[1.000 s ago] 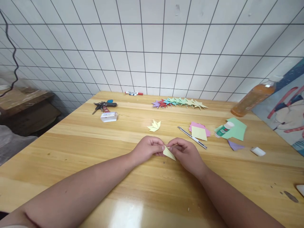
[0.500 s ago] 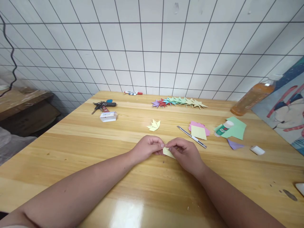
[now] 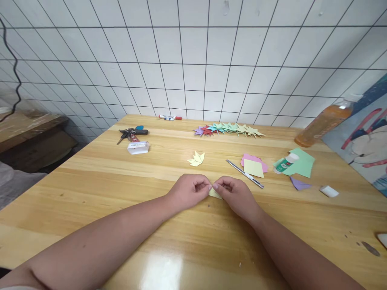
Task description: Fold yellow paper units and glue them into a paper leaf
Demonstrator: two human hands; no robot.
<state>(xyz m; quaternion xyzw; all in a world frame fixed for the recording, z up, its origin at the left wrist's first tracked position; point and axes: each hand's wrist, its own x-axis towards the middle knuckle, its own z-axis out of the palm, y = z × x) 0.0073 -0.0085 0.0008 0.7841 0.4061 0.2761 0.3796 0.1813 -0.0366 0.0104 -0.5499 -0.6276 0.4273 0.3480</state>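
Note:
Between my hands, near the middle of the wooden table, is a small pale yellow piece of paper (image 3: pixel 215 194), mostly covered by my fingers. My left hand (image 3: pixel 192 191) pinches it at its left edge, thumb against fingers. From the other side my right hand (image 3: pixel 234 195) pinches the same paper, the two thumbs nearly meeting. Just beyond my left hand lies a folded yellow paper shape with several points (image 3: pixel 196 159). A silver craft knife (image 3: pixel 244 174) rests diagonally past my right hand, beside a yellow paper square (image 3: pixel 253 168) on pink paper (image 3: pixel 263 165).
Along the back lies a row of coloured folded paper pieces (image 3: pixel 229 129), with a marker (image 3: pixel 170 118) to its left. Keys (image 3: pixel 132 133) and a small white box (image 3: pixel 138 148) sit at left. Right are a glue stick (image 3: pixel 286 163), green paper (image 3: pixel 304 163), purple paper (image 3: pixel 299 184), an eraser (image 3: pixel 329 191) and a bottle (image 3: pixel 325 123).
My left thumb and fingers have shifted up to the paper's top edge, close to my right fingertips. Less of the yellow paper shows now. The things on the table stay put.

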